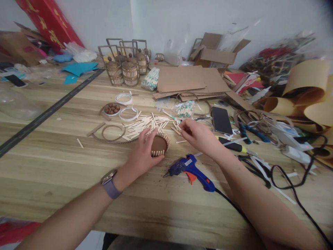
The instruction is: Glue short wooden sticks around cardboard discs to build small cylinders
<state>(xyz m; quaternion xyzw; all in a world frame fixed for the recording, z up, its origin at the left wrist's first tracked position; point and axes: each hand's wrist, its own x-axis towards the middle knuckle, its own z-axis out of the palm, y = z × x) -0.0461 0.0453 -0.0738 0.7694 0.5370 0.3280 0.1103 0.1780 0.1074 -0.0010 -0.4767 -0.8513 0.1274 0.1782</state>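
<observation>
My left hand (144, 151) curves round the left side of a shallow round cardboard piece (159, 143) edged with short upright wooden sticks, thumb at the front and fingers at the back. Beyond it lies a loose pile of wooden sticks (142, 125). At the right end of that pile my right hand (194, 133) has thumb and fingers pinched together, with stick ends close to the fingertips; what they hold is hidden. A blue hot glue gun (191, 170) with an orange trigger rests on the table between my forearms, its nozzle pointing left.
Small lantern-like stick baskets (130, 73) stand at the back. Cardboard sheets (182, 80), tape rolls (128, 113), a dish of brown beads (112, 109) and a phone (222, 120) lie around. A utility knife (232, 144) and black cable (288, 177) are at the right.
</observation>
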